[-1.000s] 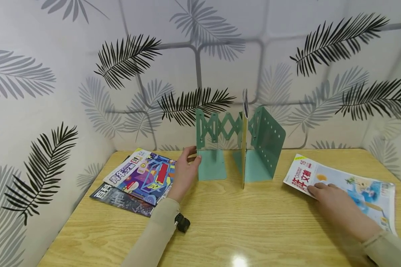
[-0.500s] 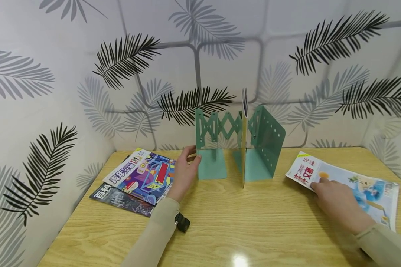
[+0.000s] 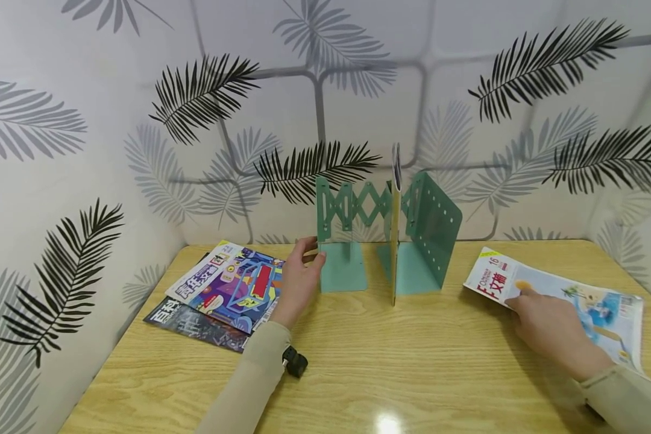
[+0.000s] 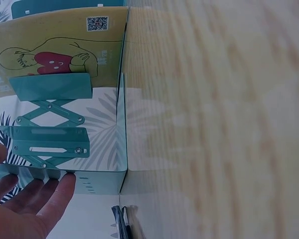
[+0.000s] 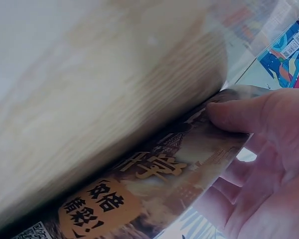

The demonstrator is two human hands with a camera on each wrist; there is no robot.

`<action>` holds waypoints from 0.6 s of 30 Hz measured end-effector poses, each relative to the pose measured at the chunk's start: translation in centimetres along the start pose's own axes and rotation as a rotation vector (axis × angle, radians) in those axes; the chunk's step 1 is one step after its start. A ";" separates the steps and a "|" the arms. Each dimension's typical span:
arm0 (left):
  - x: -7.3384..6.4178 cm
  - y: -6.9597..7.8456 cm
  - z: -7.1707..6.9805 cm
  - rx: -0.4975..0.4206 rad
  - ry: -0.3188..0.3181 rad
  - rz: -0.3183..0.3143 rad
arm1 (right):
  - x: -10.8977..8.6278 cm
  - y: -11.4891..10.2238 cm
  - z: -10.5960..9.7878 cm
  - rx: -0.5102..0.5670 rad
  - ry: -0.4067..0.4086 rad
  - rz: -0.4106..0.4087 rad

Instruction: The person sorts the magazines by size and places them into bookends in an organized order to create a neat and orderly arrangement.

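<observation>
My left hand (image 3: pixel 299 278) is at the left end plate of a green metal expanding bookend (image 3: pixel 343 268). In the left wrist view its fingers (image 4: pixel 60 199) lie fairly straight against the plate's outer face, the thumb near its upper edge. One thin magazine (image 3: pixel 396 241) stands upright inside the bookend, near the right end plate. On the right, my right hand (image 3: pixel 550 328) pinches the near left edge of a magazine with a white and blue cover (image 3: pixel 602 307). That edge is lifted over the table; the right wrist view shows the thumb on its brown underside (image 5: pixel 154 174).
Two magazines overlap at the table's left: a colourful one (image 3: pixel 239 283) on a dark one (image 3: pixel 195 325). A leaf-patterned wall (image 3: pixel 358 108) rises right behind the bookend. The wooden table (image 3: pixel 412 361) stretches in front.
The right hand has tightened on the magazine's near edge and shifted it slightly, tilting that edge up. My left hand, the bookend and the standing magazine have stayed in place.
</observation>
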State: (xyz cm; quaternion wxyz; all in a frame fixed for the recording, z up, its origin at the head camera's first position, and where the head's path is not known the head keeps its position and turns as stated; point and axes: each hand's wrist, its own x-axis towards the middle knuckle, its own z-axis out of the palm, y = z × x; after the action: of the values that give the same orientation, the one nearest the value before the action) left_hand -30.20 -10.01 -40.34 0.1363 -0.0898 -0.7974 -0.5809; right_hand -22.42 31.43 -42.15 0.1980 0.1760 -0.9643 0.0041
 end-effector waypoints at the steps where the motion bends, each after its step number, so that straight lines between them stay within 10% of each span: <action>1: 0.0 0.0 0.0 0.001 0.002 0.002 | 0.0 0.0 -0.1 0.002 0.000 0.005; 18: 0.2 -0.3 0.0 0.001 0.007 0.001 | 0.0 0.7 -0.4 0.022 0.004 0.038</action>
State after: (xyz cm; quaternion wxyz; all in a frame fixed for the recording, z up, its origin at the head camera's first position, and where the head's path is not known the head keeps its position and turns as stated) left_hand -30.44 -10.06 -40.52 0.1393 -0.0881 -0.7973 -0.5806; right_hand -22.52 32.11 -41.71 0.1978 0.1599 -0.9669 0.0189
